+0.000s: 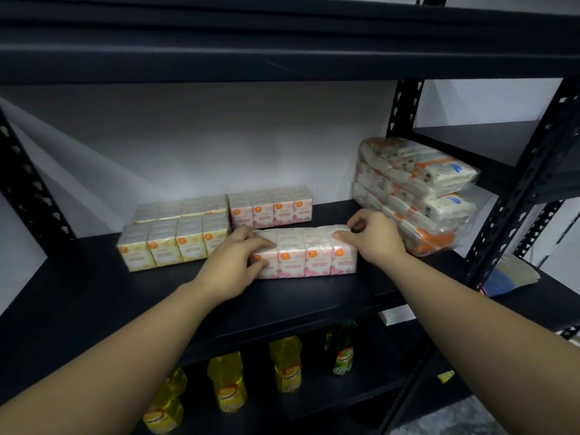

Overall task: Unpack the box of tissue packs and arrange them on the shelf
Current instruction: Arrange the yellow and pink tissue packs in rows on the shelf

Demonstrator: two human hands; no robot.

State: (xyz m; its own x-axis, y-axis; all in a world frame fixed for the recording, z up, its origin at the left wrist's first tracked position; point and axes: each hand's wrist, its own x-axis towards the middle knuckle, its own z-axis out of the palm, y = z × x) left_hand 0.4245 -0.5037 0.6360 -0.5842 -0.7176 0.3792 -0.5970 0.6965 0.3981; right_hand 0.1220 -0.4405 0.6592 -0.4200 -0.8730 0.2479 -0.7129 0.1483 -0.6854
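1. Left hand (pixel 233 260): fingers curled over the top-left end of the pink tissue pack (pixel 309 254), thumb on its front face. It grips that end.
2. Right hand (pixel 373 237): fingers bent over the pack's top-right back corner, thumb lying along the top edge. It grips that end too.
3. Pink tissue pack sits flat on the black shelf (pixel 125 296), lengthwise left to right, printed front toward the camera, near the front-middle of the board.
4. Second pink pack (pixel 271 207) is right behind it, close to the wall.
5. Two yellow packs: front one (pixel 174 246) just left of the held pack, rear one (pixel 180 208) behind that, beside the second pink pack.
6. Stack of larger wrapped tissue bundles (pixel 414 193) at the right end of the shelf, just beside the right hand; can't tell if touching.
7. Lower level: yellow oil bottles (pixel 227 383) and a green bottle (pixel 342 351), upright.
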